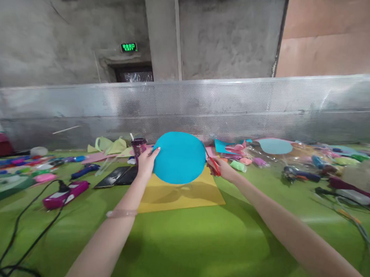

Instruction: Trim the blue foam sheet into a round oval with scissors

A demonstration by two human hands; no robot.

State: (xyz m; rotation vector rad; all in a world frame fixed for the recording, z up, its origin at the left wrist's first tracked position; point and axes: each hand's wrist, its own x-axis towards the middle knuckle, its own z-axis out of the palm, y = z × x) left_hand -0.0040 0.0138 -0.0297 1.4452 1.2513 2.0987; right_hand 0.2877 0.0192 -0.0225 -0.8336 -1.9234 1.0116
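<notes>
The left hand pinches a blue paper disc, most fingers hidden; the right hand is wrapped round red-handled scissors, blades hard to make out. Above the counter, the disc hides part of a yellow sheet

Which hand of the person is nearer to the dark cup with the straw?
Left. The left hand, gripping the blue disc, appears just in front of the cup; the right hand, holding scissors, is at the disc's opposite edge, farther away.
</notes>
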